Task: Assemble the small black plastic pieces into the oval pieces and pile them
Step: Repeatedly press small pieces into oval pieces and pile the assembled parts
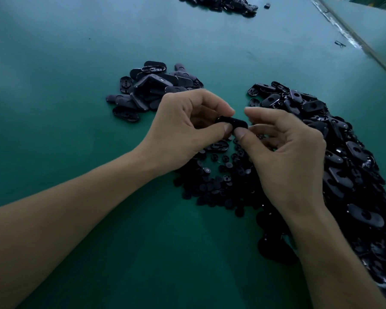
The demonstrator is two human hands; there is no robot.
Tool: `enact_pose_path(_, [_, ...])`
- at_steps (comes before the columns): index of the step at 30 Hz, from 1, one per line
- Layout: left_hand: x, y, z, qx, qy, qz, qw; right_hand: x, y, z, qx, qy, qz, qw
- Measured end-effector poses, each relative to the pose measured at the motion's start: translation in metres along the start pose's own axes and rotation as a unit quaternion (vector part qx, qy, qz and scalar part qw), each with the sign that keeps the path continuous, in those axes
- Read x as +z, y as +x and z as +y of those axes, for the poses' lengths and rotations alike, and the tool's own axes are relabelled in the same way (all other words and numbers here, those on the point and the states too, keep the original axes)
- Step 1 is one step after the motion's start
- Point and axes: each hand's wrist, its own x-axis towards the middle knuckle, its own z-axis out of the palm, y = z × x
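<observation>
Between both hands [183,130] [285,157], pinched, an oval piece [233,123] (apparently just one).

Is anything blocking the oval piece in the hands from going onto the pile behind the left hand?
Nothing loose is in the way. The left hand and right hand pinch the oval piece; only the left hand's own fingers lie between it and the pile.

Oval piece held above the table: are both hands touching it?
Touching. The head view shows the left hand pinching one end of the oval piece and the right hand pinching the other.
</observation>
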Motion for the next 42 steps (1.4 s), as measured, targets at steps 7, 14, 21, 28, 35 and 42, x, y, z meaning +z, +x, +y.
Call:
enact_pose_path(7, [0.000, 0.000, 0.001, -0.006, -0.015, -0.012, 1.000, 0.000, 0.001, -0.001, 0.052, 0.114, -0.053, 0.991])
enact_pose_path(14, [0.000, -0.001, 0.001, -0.004, -0.007, -0.013, 1.000, -0.004, 0.002, 0.001, 0.051, 0.128, -0.068, 0.988])
enact_pose_path(21, [0.001, -0.002, 0.002, -0.014, 0.001, -0.033, 0.999, -0.006, 0.003, 0.005, 0.033, 0.087, -0.072, 0.993])
enact_pose_path(28, [0.002, -0.003, 0.002, -0.013, 0.008, -0.044, 0.999, -0.007, 0.003, 0.003, 0.025, 0.069, -0.068, 0.995])
enact_pose_path(35, [0.001, -0.001, 0.002, -0.030, -0.022, -0.046, 0.998, -0.010, 0.005, 0.004, 0.045, 0.089, -0.100, 0.990])
enact_pose_path(42, [0.000, -0.002, 0.001, -0.036, 0.002, -0.032, 0.999, -0.009, 0.003, 0.004, 0.047, 0.069, -0.088, 0.993])
